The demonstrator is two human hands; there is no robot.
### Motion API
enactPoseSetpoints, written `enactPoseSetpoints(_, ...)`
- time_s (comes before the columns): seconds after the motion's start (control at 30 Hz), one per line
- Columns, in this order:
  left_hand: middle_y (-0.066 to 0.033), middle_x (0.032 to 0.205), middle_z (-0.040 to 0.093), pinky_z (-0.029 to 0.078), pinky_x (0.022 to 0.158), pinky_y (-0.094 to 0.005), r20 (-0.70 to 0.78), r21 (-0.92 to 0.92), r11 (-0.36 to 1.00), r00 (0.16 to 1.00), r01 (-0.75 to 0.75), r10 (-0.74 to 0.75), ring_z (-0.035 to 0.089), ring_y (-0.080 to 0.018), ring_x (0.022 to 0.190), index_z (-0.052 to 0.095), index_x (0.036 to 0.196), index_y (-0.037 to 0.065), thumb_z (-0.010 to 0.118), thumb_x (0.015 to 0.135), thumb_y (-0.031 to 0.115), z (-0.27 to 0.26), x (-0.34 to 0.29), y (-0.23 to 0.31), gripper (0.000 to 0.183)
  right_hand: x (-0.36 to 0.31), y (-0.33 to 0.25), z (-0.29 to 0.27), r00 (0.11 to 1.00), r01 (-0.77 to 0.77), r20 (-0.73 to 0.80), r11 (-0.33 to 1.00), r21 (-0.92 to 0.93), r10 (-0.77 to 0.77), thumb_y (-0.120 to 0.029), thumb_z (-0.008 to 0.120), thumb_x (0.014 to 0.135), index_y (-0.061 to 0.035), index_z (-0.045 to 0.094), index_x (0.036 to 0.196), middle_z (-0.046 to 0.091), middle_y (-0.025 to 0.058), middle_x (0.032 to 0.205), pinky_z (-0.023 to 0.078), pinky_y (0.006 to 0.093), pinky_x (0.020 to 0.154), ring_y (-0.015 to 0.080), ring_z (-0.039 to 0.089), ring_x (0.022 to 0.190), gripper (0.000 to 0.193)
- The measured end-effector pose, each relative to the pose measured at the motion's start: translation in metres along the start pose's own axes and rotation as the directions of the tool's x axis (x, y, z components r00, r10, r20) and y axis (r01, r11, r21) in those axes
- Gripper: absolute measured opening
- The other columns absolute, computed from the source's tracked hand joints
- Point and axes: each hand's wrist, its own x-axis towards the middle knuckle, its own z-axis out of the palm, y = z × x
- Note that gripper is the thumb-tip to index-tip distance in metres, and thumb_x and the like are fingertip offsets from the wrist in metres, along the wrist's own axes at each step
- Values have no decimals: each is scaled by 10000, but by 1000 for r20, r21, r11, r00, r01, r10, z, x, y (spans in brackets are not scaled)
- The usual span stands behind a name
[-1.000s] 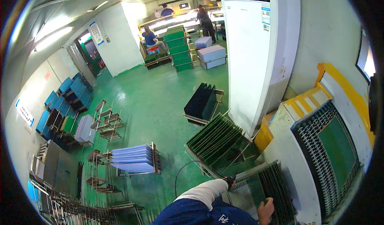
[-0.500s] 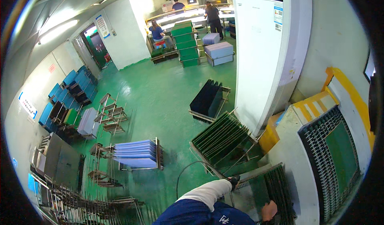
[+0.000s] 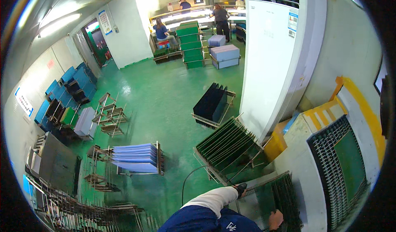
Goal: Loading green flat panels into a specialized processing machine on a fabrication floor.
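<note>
My left arm, in a white sleeve under a dark blue short sleeve, reaches forward from the lower edge. At its end, my left hand (image 3: 240,188) looks dark, and its fingers cannot be made out. It is at the near corner of a rack of upright dark green boards (image 3: 284,197), low on the right. Against the boards' near left side is my right hand (image 3: 276,220), its fingers curled at the edge of a dark green board (image 3: 265,197). Its fingertips are partly hidden.
Just ahead stands another rack of green boards (image 3: 225,145), with a rack of black boards (image 3: 212,104) beyond. On the right is a roller conveyor (image 3: 326,162) carrying a green panel (image 3: 350,155). Lilac boards (image 3: 136,158) and metal racks (image 3: 109,114) stand left. People work far back.
The view has shifted slightly, so the racks on the left appear a little further left. Both hands stay in nearly the same places at the rack.
</note>
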Motion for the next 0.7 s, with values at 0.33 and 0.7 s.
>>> enactPoseSetpoints(0.33,-109,1062,467,387,829,-437,-17,-71,996,998,-56,55,437,-270,962,486,1109,91,504,939,411,-5,5,10,363,-34,-26,-110,964,257,-76,966,41,-253,-380,566,924,-5,636,1189,684,218,1024,508,469,834,366,641,982,464)
enactPoseSetpoints(0.7,-110,944,533,435,754,-428,-20,-81,994,998,-67,65,500,-256,852,565,1014,50,545,928,378,6,4,6,340,-49,13,-232,992,-125,49,987,101,121,-374,637,907,27,596,1217,599,248,1228,448,482,907,414,564,1076,508)
